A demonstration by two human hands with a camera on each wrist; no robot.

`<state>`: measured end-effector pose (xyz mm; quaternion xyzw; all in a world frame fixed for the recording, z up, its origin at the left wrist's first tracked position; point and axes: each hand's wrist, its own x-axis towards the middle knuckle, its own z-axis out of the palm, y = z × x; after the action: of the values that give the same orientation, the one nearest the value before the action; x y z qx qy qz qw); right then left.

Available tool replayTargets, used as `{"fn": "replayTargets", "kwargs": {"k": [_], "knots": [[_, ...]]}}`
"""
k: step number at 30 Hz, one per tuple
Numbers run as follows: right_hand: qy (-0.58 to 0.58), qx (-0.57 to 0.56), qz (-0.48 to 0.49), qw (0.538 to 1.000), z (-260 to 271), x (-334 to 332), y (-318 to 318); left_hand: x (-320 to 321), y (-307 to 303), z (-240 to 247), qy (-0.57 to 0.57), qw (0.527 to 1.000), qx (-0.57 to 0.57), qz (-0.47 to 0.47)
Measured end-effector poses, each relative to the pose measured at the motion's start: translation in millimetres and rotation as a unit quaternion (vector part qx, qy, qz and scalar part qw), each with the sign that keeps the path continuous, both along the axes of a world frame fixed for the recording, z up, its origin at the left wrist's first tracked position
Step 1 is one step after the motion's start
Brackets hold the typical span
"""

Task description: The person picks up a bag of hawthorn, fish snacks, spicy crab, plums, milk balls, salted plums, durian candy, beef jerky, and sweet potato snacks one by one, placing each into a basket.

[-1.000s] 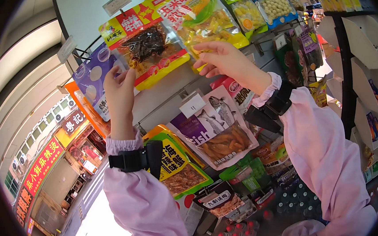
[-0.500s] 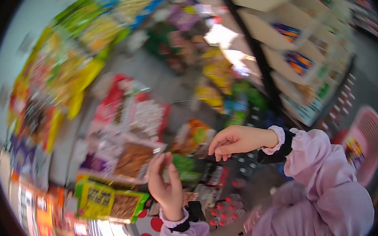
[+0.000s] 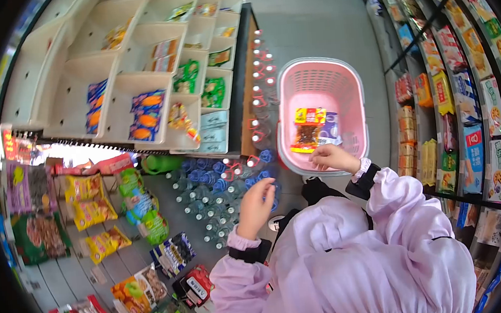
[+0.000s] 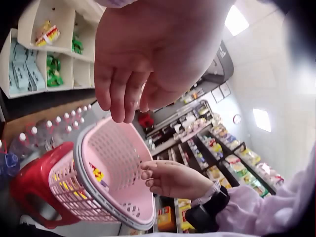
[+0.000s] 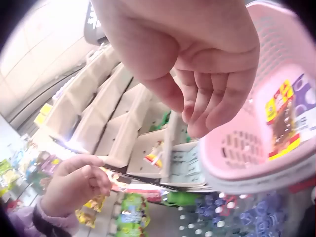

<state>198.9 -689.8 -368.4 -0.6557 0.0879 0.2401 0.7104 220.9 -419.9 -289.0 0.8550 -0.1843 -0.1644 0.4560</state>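
Note:
A pink plastic basket [image 3: 357,118] stands in front of the person in the head view. Inside it lie a yellow-and-red snack bag [image 3: 308,135] with dark contents and a purple-and-white bag [image 3: 332,131]. Over the basket's near rim is the right hand [image 3: 335,158], fingers loosely bent and nothing in them. The left hand [image 3: 254,209] hangs in the air left of the basket, above the bottles, its fingers relaxed and holding nothing. In the left wrist view a red stool-like stand [image 4: 29,190] sits under the basket.
Rows of bottles [image 3: 213,209] stand on the floor to the left. Behind them are tilted white bins [image 3: 70,103] with small packets. Snack bags [image 3: 92,198] hang on a slatted wall at left. Packed shelves [image 3: 469,133] line the right side.
The view has swung from the hanging snack bags down to the basket. Both hands have left the yellow-and-red bag on the rack and moved rightward, the right hand to the basket.

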Motion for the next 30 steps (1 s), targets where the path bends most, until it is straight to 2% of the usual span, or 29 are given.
{"fn": "replayTargets", "kwargs": {"k": [3,9,11,12,16,19,20,21,23,26,29,30], "knots": [[0.097,-0.041,-0.069,0.992,-44.3,-7.0,-53.2,10.1,-59.0,-39.4,0.035,0.997,0.005,-0.072],[0.203,-0.031,-0.104,0.973,-113.4,8.4,-90.7,22.7,-134.4,-107.4,0.134,0.988,0.024,-0.072],[0.241,-0.004,-0.107,0.965,-136.4,22.0,-92.5,25.9,-146.0,-132.3,0.159,0.986,0.012,-0.049],[0.258,-0.003,-0.111,0.96,-156.0,27.8,-92.0,31.1,-151.2,-132.5,0.147,0.987,0.042,-0.057],[0.313,-0.081,-0.116,0.939,-203.8,44.6,-77.1,42.3,-157.5,-153.6,0.124,0.991,0.04,-0.027],[0.346,-0.041,-0.119,0.93,-229.8,51.9,-66.6,48.0,-153.0,-161.5,0.132,0.99,0.043,-0.015],[0.352,0.008,-0.18,0.918,-239.3,50.0,-61.6,48.4,-151.9,-161.7,0.135,0.99,0.029,-0.004],[0.368,-0.02,-0.181,0.912,-245.9,53.1,-59.0,47.8,-150.6,-161.8,0.137,0.99,0.03,0.006],[0.383,-0.04,-0.235,0.893,-256.2,52.4,-54.9,45.8,-146.6,-160.5,0.142,0.989,0.031,0.027],[0.358,-0.045,-0.19,0.913,-248.2,59.5,-51.8,47.2,-143.1,-149.8,0.153,0.986,0.054,0.04],[0.255,-0.068,-0.124,0.956,-245.0,66.2,-52.0,46.6,-137.1,-142.2,0.166,0.983,0.061,0.045],[0.244,-0.058,-0.136,0.958,-237.2,70.2,-52.9,46.1,-134.6,-140.1,0.168,0.983,0.064,0.044]]}}
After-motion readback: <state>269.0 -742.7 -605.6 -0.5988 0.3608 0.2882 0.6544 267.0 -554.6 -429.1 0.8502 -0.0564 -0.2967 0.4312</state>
